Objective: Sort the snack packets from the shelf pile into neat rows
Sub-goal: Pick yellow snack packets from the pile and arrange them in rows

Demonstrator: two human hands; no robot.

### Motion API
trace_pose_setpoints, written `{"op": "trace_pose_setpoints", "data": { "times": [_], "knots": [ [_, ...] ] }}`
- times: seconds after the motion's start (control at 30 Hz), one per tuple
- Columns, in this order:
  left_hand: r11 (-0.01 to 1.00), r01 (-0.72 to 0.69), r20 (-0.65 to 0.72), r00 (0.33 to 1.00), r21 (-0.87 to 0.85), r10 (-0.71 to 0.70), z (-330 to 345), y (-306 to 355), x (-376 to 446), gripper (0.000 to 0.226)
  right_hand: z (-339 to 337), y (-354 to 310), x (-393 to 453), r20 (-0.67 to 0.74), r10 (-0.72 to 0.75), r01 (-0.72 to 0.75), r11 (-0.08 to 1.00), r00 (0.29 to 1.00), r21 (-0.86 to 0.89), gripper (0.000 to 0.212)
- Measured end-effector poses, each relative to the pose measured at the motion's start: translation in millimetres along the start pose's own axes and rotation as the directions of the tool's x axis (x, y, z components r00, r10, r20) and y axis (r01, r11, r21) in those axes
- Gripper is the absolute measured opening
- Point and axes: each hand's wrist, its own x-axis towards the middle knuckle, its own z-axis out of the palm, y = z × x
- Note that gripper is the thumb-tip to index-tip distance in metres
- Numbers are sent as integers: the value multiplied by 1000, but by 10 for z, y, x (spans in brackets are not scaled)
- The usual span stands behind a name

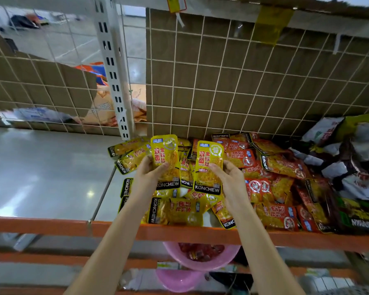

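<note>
Your left hand and right hand each pinch a yellow packet upright above the pile. You're mid-sort; next, lay both flat at nine o'clock on the bare shelf.

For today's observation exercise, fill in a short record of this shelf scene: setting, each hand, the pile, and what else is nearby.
setting: shelf with an orange front rail and a wire grid back
left hand: holds a yellow KONCHEW packet upright
right hand: holds a second yellow KONCHEW packet upright
pile: mixed yellow and red snack packets, lying loose, not yet in rows
right of pile: larger white and dark bags
below shelf: pink basin with red items inside
</note>
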Motion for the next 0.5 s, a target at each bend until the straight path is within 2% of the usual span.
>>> {"op": "trace_pose_setpoints", "data": {
  "times": [0.13, 0.23, 0.33, 0.4, 0.43, 0.5],
  "knots": [
    [999, 28, -34, 999, -45, -30, 14, -49, -68, 9, -84, -19, 21, 49, 25, -25, 1000, 998, -14, 19],
    [994, 21, -101, 994, -108, -32, 39, -52, -190, 12, -98, -32, 37, 145, 39, -31, 998, 989, -57, 21],
    [995, -28, -214, 977, -95, 7, -2, -77, -362, 14, -25, 2, 46, 255, 33, -19, 998, 966, -54, 30],
    [994, -58, -304, 952, -95, 26, -79, -106, -523, 17, 94, 89, 37, 341, 55, -32, 997, 938, -74, 22],
    [993, -68, -365, 931, -92, 30, -131, -110, -613, 18, 181, 147, 30, 383, 72, -39, 995, 921, -94, 15],
    [993, -80, -487, 873, -85, 28, -292, -108, -813, 16, 409, 222, -31, 463, 95, -47, 992, 881, -114, 14]
  ]
}}
